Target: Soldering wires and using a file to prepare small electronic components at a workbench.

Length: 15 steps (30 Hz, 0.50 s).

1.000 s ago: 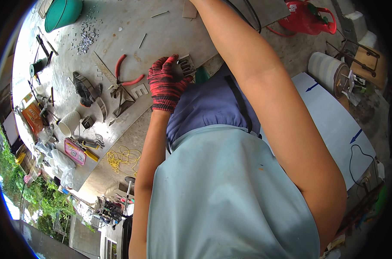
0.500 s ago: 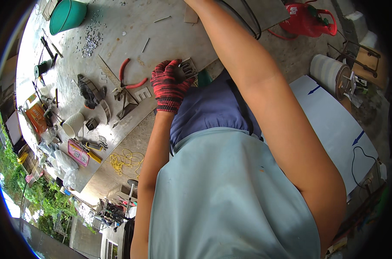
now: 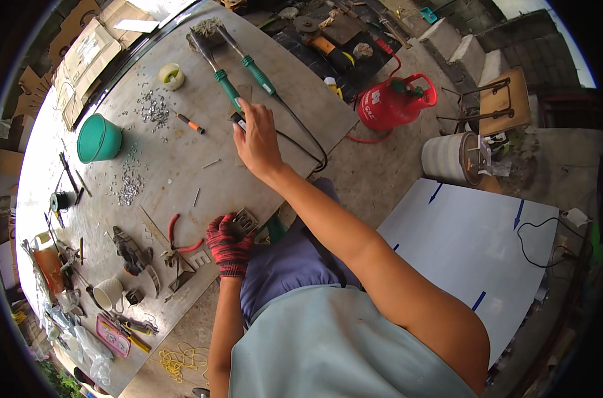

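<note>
My right hand (image 3: 256,138) is bare and stretched over the grey table (image 3: 182,166). Its spread fingertips touch the black rear end of a green-handled soldering iron (image 3: 226,84). A second green-handled soldering iron (image 3: 258,75) lies just to the right of the first, and both black cables run past my wrist. My left hand (image 3: 227,244) wears a red and black knit glove. It grips a small grey metal part (image 3: 247,219) at the near table edge.
Red-handled pliers (image 3: 180,237) lie left of the gloved hand. Piles of small metal bits (image 3: 154,107), a green bowl (image 3: 98,138), a tape roll (image 3: 172,75) and an orange screwdriver (image 3: 190,123) sit farther out. A red gas cylinder (image 3: 394,103) and a white board (image 3: 461,232) are on the right.
My right arm, raised out of view before, has come down with the hand on the soldering iron's end. The view has tilted toward the far end of the table. The gloved hand stayed put.
</note>
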Tool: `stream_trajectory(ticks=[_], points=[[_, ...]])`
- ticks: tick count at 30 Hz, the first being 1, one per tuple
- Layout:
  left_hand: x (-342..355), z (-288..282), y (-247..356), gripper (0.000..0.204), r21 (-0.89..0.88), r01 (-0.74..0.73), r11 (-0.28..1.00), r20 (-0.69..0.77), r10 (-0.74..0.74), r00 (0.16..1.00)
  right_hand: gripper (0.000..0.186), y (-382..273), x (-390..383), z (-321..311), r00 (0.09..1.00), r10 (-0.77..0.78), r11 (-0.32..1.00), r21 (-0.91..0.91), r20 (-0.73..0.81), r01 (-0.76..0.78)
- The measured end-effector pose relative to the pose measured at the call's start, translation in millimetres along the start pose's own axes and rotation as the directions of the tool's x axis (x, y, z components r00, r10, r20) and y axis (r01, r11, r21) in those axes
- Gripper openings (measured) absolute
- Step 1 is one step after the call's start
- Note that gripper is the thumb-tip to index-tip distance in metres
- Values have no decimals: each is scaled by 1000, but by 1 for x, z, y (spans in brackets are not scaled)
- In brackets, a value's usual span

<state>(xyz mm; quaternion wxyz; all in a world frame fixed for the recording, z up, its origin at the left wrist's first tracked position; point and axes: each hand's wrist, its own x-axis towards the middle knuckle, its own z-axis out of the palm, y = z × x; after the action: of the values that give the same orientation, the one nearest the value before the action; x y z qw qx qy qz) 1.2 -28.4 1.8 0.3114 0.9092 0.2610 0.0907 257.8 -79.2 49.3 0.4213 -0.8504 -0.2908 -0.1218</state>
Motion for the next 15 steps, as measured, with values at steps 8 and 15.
stream_trajectory(ticks=[8, 15], points=[[16, 1, 8, 72, 42, 84, 996, -43, -82, 996, 50, 12, -54, -64, 994, 93, 996, 10, 49, -94], [22, 0, 8, 77, 51, 81, 995, 13, -82, 997, 32, -10, -53, -83, 989, 85, 995, 33, 124, -90]])
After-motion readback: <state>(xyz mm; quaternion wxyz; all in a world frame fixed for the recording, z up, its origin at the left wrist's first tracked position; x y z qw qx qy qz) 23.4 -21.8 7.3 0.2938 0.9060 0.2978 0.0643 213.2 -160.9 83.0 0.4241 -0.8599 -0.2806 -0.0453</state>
